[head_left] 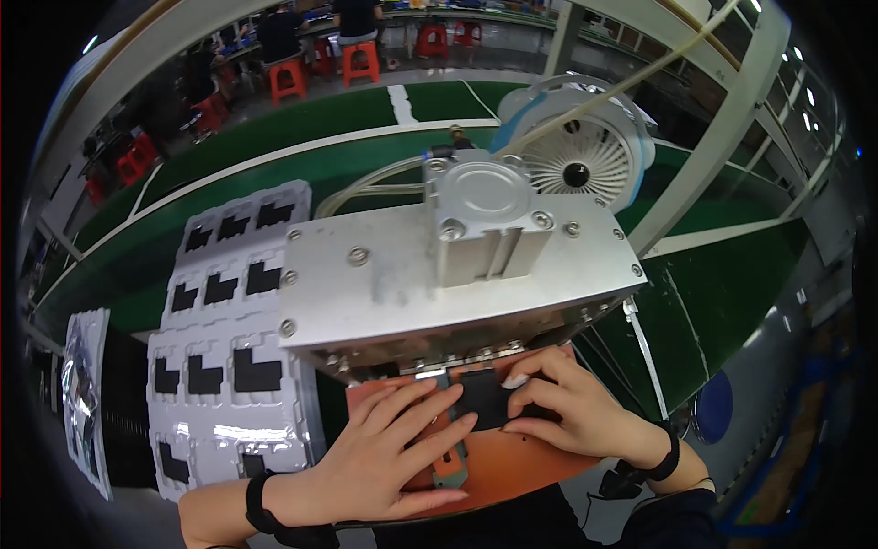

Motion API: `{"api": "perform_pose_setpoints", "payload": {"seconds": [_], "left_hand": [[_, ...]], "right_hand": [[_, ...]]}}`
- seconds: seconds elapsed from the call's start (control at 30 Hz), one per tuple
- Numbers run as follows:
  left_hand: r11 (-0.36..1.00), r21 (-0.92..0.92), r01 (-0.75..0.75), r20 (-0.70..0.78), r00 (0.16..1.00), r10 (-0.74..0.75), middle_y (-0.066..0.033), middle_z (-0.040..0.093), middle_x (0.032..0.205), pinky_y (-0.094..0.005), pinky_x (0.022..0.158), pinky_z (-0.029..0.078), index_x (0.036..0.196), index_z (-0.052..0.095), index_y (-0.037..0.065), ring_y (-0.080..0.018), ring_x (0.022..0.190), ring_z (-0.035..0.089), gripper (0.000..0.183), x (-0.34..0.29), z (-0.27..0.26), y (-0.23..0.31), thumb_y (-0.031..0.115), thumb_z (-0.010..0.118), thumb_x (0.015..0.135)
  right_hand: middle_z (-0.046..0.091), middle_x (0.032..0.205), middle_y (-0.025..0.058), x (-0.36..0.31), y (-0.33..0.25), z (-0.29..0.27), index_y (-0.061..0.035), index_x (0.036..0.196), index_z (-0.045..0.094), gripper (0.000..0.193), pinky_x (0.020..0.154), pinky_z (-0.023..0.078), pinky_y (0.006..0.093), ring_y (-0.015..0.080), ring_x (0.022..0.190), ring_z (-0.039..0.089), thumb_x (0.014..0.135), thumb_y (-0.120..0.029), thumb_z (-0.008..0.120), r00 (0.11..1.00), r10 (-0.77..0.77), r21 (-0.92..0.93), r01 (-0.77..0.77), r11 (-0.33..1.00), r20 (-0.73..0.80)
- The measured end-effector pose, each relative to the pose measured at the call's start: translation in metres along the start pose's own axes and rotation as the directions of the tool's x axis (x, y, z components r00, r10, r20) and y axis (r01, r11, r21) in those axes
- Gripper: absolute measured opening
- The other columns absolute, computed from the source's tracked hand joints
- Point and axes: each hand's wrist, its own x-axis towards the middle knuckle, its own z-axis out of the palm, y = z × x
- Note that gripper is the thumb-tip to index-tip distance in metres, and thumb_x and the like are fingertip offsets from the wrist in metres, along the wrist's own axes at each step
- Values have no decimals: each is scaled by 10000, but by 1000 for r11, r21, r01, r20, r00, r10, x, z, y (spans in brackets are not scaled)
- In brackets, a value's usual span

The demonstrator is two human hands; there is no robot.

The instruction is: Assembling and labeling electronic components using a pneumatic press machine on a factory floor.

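Note:
A flat black piece [483, 403] lies on the orange base plate [540, 462], below the front edge of a silver metal press [393, 261]. My right hand [576, 407] is closed at its right side, thumb and fingers bent onto the edge. Something small and white shows at the right index fingertip. My left hand [380, 448] lies spread out over the base plate, fingers stretched toward the black piece's left edge. Partly under these fingers is a grey-green fixture strip [451, 471]. What sits further back beneath the press is hidden.
White plastic trays [233, 320] with several black L-shaped pieces stand left of the press. A clear-wrapped pack [87, 403] is farther left. Behind the press are a white fan [576, 151] and air hoses [375, 183]. A slanted metal post [704, 137] rises at right.

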Motion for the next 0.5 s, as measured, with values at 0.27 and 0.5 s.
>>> {"api": "perform_pose_setpoints", "payload": {"seconds": [0.27, 0.5], "left_hand": [[747, -662, 56, -167, 961, -219, -100, 623, 877, -285, 580, 464, 1106, 622, 0, -190, 655, 584, 310, -6, -7, 27, 138, 705, 841], [693, -626, 356, -247, 752, -610, -72, 668, 786, -255, 598, 489, 1093, 640, -8, -100, 671, 605, 293, -113, -37, 14, 122, 713, 841]], "right_hand": [[580, 843, 79, -9, -44, 5, -39, 796, 576, 311, 662, 522, 274, 174, 792, 617, 637, 3, 840, 983, 134, 349, -82, 934, -126], [518, 1012, 79, -14, -40, 20, -15, 990, 520, 468, 717, 518, 227, 120, 828, 618, 642, -1, 833, 923, 357, 686, -167, 708, -144]]}}
